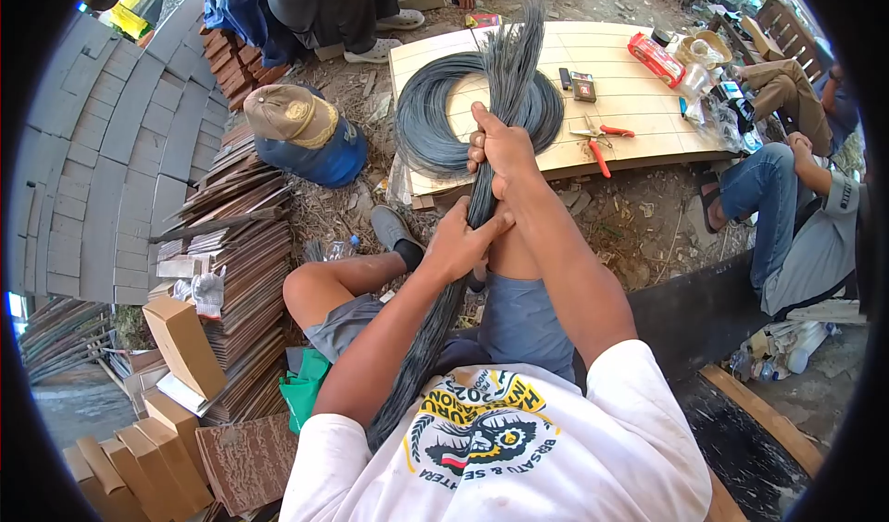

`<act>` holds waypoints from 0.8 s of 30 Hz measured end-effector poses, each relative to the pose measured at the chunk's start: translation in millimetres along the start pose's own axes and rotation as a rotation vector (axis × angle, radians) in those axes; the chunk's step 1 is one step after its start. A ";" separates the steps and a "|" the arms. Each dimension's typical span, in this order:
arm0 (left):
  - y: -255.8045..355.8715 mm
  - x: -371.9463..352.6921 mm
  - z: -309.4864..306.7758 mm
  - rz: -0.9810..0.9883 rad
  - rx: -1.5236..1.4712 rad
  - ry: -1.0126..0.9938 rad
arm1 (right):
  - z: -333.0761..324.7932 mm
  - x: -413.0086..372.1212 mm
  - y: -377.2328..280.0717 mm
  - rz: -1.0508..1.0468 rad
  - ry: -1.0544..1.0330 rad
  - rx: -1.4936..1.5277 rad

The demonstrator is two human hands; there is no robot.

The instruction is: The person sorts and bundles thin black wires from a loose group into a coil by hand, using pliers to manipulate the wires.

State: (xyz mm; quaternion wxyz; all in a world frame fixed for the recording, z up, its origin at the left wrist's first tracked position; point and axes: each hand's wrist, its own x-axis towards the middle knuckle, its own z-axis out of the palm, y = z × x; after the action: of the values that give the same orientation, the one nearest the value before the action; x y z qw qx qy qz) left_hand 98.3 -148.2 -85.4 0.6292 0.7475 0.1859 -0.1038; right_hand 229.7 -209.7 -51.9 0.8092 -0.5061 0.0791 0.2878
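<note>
A long bundle of thin dark wire [514, 54] runs from over the board down across my lap. My right hand [505, 151] is wrapped round its upper part, with the loose ends fanning out above. Lower down, my left hand [458, 239] grips the same bundle with the thumb across it. Behind the bundle a coil of dark wire [421, 119] lies on the pale wooden board [639, 128]. Pliers with red handles [602, 142] rest on the board to the right of the coil, near a small dark pack [583, 87].
A blue container [319, 156] with a cap [292, 114] on it stands left of the board. Stacked tiles [250, 290] and cardboard boxes [185, 346] fill the left side. A red packet [656, 59] lies at the board's right. People sit at the back and right.
</note>
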 end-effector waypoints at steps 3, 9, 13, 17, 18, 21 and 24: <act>10.1 -13.0 14.0 0.081 0.218 0.247 | -10.7 4.2 -7.2 0.138 -0.095 0.094; 14.1 -33.1 24.4 0.112 0.225 0.188 | -46.0 45.4 -51.0 0.152 -0.375 0.380; 14.0 -48.4 24.1 0.096 0.242 0.117 | -77.7 76.0 -41.6 0.176 -0.298 0.484; -9.7 -50.7 32.3 0.131 0.290 0.117 | -95.5 78.1 -41.6 0.242 -0.239 0.570; -6.4 -52.0 34.7 0.131 0.306 0.119 | -100.7 79.9 -43.1 0.236 -0.234 0.573; -8.6 -48.4 42.7 0.052 0.284 0.028 | -109.0 84.5 -48.3 0.189 -0.289 0.623; -17.5 -35.2 50.0 -0.021 0.173 -0.019 | -112.3 69.2 -53.6 -0.028 -0.126 0.413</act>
State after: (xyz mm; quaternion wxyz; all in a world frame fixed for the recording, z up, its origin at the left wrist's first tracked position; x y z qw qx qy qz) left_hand 63.1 -199.9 -96.9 0.5630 0.7960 0.1780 -0.1331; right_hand 334.1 -297.3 -92.9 0.9030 -0.3115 0.0784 0.2852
